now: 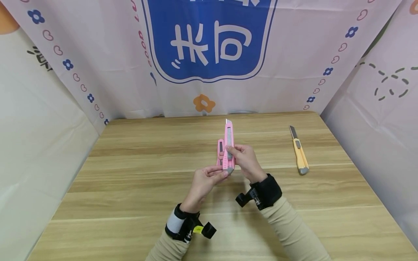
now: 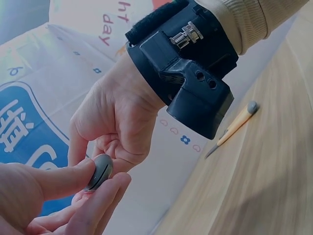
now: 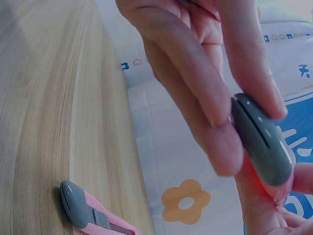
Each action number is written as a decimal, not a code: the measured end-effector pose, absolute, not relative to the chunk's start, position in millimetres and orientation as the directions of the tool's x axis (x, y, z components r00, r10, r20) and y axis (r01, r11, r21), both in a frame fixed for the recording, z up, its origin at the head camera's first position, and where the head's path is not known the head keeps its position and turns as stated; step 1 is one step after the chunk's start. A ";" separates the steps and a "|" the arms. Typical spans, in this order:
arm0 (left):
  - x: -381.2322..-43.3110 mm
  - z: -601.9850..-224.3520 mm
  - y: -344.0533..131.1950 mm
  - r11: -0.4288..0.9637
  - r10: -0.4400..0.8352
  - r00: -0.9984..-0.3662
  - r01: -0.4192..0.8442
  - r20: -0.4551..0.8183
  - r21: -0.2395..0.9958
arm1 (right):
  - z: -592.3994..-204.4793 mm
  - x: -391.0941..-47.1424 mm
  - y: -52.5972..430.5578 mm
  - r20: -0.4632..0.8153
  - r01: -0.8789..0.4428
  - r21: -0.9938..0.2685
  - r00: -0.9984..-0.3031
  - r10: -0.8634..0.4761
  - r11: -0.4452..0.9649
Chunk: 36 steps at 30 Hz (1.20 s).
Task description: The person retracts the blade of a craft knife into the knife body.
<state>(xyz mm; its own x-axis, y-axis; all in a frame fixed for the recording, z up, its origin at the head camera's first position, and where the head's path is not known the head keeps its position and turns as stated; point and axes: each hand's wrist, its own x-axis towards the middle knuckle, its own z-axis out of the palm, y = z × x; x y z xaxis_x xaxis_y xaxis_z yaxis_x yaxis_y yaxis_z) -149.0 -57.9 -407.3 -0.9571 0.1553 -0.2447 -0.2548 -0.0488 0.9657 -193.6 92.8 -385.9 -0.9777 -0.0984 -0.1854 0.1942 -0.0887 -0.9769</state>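
Note:
A pink utility knife (image 1: 229,136) stands tilted up between both hands, a short piece of blade showing at its top. My left hand (image 1: 205,181) pinches its grey end cap (image 2: 101,171) between thumb and fingers. Higher on the body, the right hand (image 1: 247,162) grips it, thumb over the front near the slider. In the right wrist view, the left fingers (image 3: 195,73) hold the cap from above. A second pink utility knife (image 1: 220,146) lies on the table behind, partly hidden by the held one and the fingers.
A yellow utility knife (image 1: 299,156) lies on the right of the wooden table (image 1: 130,188), its blade extended toward the far edge. Printed cloth (image 1: 124,72) hangs behind the table and along its sides.

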 end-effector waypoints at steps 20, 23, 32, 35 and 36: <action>-148.0 -408.8 -55.9 -0.122 0.113 -0.971 -0.226 -0.213 0.966 | -386.1 -193.7 86.7 -0.220 0.238 -0.961 -0.966 -0.134 -0.143; -147.7 -409.7 -55.9 -0.130 0.116 -0.971 -0.224 -0.210 0.966 | -386.5 -193.5 86.5 -0.205 0.225 -0.963 -0.969 -0.135 -0.150; -147.2 -410.3 -56.0 -0.115 0.121 -0.969 -0.231 -0.217 0.966 | -385.8 -192.6 86.3 -0.202 0.216 -0.969 -0.973 -0.114 -0.124; -146.8 -409.9 -55.8 -0.123 0.120 -0.969 -0.232 -0.218 0.965 | -385.0 -192.3 86.4 -0.208 0.220 -0.969 -0.972 -0.112 -0.113; -146.8 -410.0 -55.7 -0.128 0.121 -0.969 -0.231 -0.216 0.965 | -385.1 -192.3 86.6 -0.208 0.220 -0.969 -0.972 -0.113 -0.114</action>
<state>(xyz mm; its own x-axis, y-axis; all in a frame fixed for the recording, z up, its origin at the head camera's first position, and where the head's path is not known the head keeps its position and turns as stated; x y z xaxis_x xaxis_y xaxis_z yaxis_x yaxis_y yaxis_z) -146.8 -55.7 -410.0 -0.9689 0.1209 -0.2159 -0.2309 -0.1280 0.9645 -192.3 86.6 -385.1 -0.9716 -0.1133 -0.2075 0.2202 -0.1141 -0.9687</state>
